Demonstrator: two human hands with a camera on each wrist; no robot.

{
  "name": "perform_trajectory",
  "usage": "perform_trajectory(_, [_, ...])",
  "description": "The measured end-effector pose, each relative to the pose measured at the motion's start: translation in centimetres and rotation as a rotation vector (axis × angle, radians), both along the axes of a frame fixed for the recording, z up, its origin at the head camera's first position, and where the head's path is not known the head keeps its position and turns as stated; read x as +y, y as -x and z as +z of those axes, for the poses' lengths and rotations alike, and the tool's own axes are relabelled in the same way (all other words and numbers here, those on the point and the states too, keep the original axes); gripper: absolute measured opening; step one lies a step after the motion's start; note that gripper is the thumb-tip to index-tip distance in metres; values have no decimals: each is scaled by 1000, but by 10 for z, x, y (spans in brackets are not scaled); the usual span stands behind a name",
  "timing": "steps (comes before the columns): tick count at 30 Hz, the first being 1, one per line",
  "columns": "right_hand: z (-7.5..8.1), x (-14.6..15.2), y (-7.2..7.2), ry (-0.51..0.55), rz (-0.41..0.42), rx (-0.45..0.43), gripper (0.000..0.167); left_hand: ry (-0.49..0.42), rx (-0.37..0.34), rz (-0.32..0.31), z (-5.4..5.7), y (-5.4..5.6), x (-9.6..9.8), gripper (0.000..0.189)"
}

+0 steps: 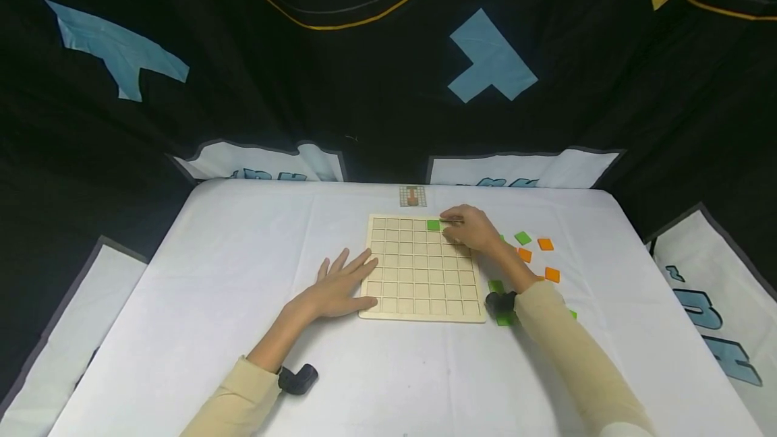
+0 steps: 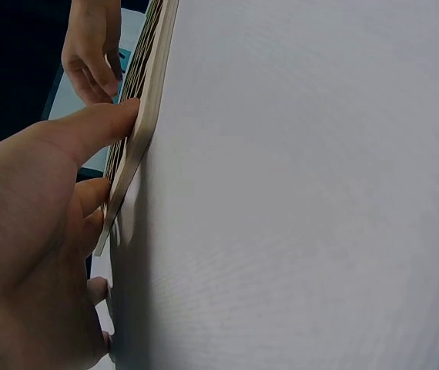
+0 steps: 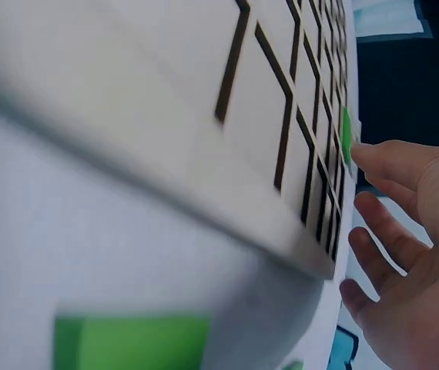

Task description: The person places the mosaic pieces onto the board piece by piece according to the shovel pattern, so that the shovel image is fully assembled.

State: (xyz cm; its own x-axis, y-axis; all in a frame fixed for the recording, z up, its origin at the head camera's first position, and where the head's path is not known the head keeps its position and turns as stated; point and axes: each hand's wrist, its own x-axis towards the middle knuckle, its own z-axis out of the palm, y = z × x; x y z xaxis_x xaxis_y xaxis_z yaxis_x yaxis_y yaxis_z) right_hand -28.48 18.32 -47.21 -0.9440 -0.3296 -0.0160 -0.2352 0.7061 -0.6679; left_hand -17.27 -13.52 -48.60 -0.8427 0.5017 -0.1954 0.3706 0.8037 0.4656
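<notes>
A light wooden board (image 1: 421,315) with a grid of square cells lies flat on the table. My left hand (image 1: 336,292) rests at its left edge with fingers spread; in the left wrist view the thumb (image 2: 112,123) touches the rim. A green square tile (image 1: 434,225) sits in the board's top row. Just right of it my right hand (image 1: 473,229) reaches over the top right corner, thumb and fingertips bent toward the cells. A thin dark line shows between them, and I cannot tell whether they pinch a tile. The right wrist view shows the thumb tip (image 3: 362,154) beside green.
Loose green tiles (image 1: 523,238) and orange tiles (image 1: 545,244) are scattered right of the board, some partly under the right forearm. Above the board lies a small card (image 1: 413,196) with a printed grid and figure. A white cloth (image 1: 243,241) covers the table; black curtains hang behind.
</notes>
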Motion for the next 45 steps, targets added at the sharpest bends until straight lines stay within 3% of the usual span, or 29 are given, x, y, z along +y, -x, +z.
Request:
perform_trajectory(6, [3, 27, -10, 25, -72, 8, 36, 6, 1, -1, 2, 0, 1, 80])
perform_trajectory(13, [2, 65, -21, -22, -173, 0, 39, 2, -3, -1, 1, 1, 2, 80])
perform_trajectory(22, [-1, 98, -35, -71, -231, -33, 41, 1, -5, -2, 3, 0, 1, 80])
perform_trajectory(30, [-11, 103, -37, -105, -239, -53, 42, -3, -9, -5, 1, 0, 1, 81])
perform_trajectory(45, [-12, 94, -31, -153, -215, -38, 36, -5, -13, 0, 1, 0, 0, 81])
